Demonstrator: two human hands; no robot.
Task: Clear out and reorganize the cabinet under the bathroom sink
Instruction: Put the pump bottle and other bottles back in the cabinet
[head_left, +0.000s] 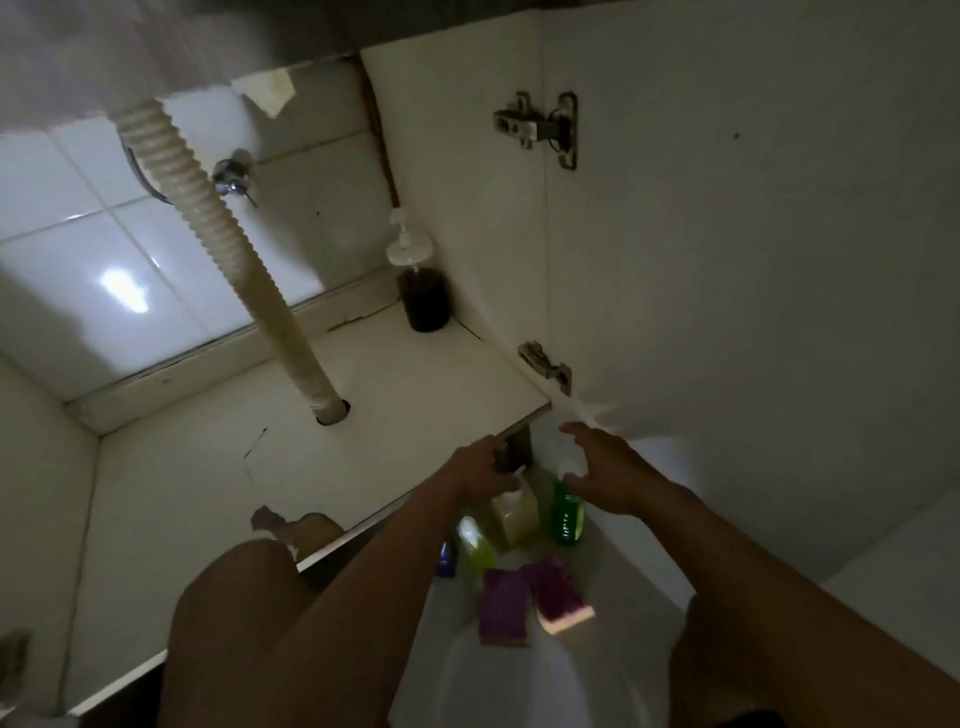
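Observation:
The cabinet floor (405, 415) holds only a dark brown pump bottle (423, 296) in its back right corner. On the floor outside, just below the cabinet's front edge, stand a pale yellow pump bottle (514, 512) and a green bottle (567, 514) with a white cap. My left hand (483, 470) closes on the yellow bottle's pump top. My right hand (602, 467) grips the green bottle's cap with the fingers spread over it. A yellow-green bottle (475, 543) and two purple sponges (535, 597) lie nearer to me.
A ribbed drain hose (228, 249) runs down through a hole in the cabinet floor. A chrome valve (234, 176) sits on the tiled back wall. The open cabinet door (727, 234) with two hinges stands to the right. My knees frame the bottom of the view.

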